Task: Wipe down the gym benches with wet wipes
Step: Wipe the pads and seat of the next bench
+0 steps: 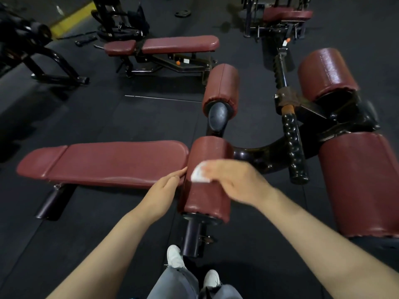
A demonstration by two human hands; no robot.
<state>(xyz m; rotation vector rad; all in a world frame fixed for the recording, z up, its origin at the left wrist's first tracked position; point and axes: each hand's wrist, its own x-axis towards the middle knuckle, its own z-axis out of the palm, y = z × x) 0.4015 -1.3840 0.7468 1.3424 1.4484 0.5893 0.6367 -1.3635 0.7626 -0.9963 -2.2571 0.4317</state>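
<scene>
A maroon padded bench lies across the left middle of the head view. At its right end stands a maroon roller pad on a black post. My right hand holds a white wet wipe against the top of that roller; the hand is blurred. With straight fingers, my left hand rests on the roller's left side, at the gap beside the bench end.
Another small roller stands behind, two large maroon rollers to the right on a black frame. A second flat bench sits farther back. Black rubber floor all around; my white shoes are just below the roller's post.
</scene>
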